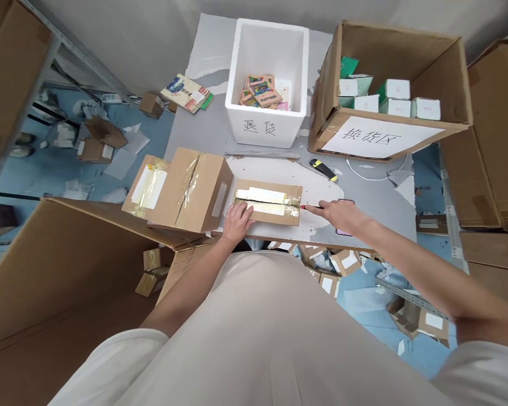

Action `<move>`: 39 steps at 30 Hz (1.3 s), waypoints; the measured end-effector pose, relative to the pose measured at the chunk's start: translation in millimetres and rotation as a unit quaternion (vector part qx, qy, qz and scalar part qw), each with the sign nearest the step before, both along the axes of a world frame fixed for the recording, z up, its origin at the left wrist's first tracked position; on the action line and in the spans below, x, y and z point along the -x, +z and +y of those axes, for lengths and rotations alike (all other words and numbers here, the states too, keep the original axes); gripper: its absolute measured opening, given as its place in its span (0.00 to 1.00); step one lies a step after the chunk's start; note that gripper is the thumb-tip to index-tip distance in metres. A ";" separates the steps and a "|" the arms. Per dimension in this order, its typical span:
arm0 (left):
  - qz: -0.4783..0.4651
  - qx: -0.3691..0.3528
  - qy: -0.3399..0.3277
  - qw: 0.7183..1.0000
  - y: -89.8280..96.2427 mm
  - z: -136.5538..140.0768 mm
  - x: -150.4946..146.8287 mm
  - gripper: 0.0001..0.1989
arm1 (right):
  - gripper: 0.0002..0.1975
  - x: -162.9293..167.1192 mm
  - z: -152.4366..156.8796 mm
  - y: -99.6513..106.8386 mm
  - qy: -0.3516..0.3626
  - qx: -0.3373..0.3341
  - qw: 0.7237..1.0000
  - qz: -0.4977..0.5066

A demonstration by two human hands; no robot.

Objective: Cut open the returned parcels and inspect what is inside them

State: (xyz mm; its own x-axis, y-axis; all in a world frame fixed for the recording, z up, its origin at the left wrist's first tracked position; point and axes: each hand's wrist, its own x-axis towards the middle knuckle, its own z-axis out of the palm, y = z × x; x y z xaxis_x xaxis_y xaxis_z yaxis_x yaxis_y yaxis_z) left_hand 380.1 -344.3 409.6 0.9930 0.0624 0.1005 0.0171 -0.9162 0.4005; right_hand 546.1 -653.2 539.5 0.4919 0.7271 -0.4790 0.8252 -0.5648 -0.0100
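A small taped cardboard box [294, 217] lies on the worktable before me, with a dark slit running along the tape and the white label on top. My left hand [236, 221] lies on its left front corner, fingers flat and slightly apart. At the box's right end, my right hand [342, 215] is closed around a slim red-and-black cutter [314, 208]. The cutter's tip meets the end of the slit; its blade cannot be made out. Partly under my right hand is a phone [344, 232]. Beyond the box lies a black-and-yellow utility knife [323, 170].
Larger taped cartons [207, 192] stand at left on the table [186, 132]. Behind are a white foam bin [266, 125] with colourful packs, a carton [381, 135] of green-and-white boxes, and booklets [186, 93]. A big open carton [88, 248] is at lower left.
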 end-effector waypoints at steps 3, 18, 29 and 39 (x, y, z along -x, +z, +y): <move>0.006 -0.005 0.006 1.000 0.6 -0.2 -1.0 0.22 | 0.41 4.9 -14.0 -3.3 -0.008 -0.013 1.000 -0.008; 0.028 -0.053 -0.078 0.995 57.3 2.1 -41.4 0.56 | 0.29 69.0 -37.4 -64.2 -0.385 -0.355 0.838 0.156; 0.114 -0.095 -0.088 0.985 53.4 -0.3 -65.1 0.61 | 0.29 89.7 -13.5 -61.0 -0.428 -0.345 0.825 0.133; 0.149 -0.109 -0.065 0.981 63.6 -6.0 -66.0 0.61 | 0.30 74.5 -25.9 -48.8 -0.401 -0.326 0.821 0.244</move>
